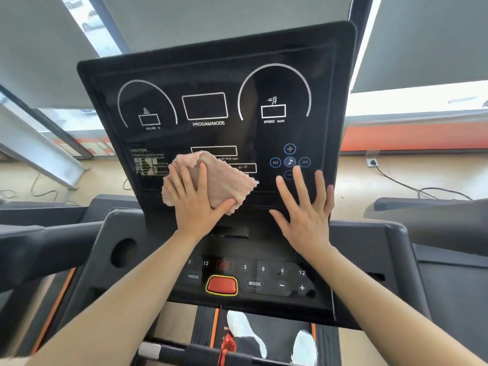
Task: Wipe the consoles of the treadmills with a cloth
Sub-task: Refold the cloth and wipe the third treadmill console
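While the left hand (195, 204) presses a nubby pink cloth (219, 180), folded and slanting toward lower right, onto the glossy black console (211, 75) at frame centre, the right hand (306, 207) lies flat, fingers splayed, holding nothing.

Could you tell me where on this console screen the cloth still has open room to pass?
The upper display, above both hands, is unobstructed. The lower band is crowded: the left hand presses the pink cloth left of centre, and the right hand lies flat under the music buttons.

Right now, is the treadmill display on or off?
Off, it seems: the display shows only printed outlines, and its windows are dark.
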Demonstrator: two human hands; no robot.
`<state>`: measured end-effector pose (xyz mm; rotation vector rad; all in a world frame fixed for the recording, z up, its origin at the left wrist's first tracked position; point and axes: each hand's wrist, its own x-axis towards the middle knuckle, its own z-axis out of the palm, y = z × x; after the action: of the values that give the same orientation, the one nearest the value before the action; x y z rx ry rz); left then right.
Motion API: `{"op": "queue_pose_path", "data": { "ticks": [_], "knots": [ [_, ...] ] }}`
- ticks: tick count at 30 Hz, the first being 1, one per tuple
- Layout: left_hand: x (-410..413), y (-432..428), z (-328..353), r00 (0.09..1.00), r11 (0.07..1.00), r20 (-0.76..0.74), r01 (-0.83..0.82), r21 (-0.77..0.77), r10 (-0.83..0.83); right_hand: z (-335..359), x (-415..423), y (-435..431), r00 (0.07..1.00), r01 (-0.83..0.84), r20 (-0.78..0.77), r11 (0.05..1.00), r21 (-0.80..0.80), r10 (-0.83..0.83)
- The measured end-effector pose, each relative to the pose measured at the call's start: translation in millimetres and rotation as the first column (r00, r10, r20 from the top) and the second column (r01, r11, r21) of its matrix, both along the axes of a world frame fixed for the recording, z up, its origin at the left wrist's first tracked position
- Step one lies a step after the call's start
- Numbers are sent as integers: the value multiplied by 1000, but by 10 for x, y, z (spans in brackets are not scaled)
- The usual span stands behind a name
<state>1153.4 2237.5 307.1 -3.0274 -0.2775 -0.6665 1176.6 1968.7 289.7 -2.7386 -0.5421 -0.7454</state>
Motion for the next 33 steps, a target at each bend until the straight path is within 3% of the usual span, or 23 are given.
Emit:
{"op": "queue_pose_path", "data": {
  "ticks": [7,11,19,28,33],
  "knots": [
    [84,129,200,1000,1000,-23,-15,25,16,-14,-56,181,1000,-7,15,998,60,7],
    [389,245,689,991,992,58,-126,17,125,49,-48,346,988,-140,74,989,44,136],
    [900,311,1524,940,960,202,-252,-123,273,147,-28,515,983,-171,76,983,65,166],
    [639,206,972,901,893,198,-313,-324,387,112,-22,532,983,-172,78,983,67,167],
    [366,129,494,882,791,128,-331,-515,453,120,-56,576,986,-154,71,985,82,148]
  ]
}}
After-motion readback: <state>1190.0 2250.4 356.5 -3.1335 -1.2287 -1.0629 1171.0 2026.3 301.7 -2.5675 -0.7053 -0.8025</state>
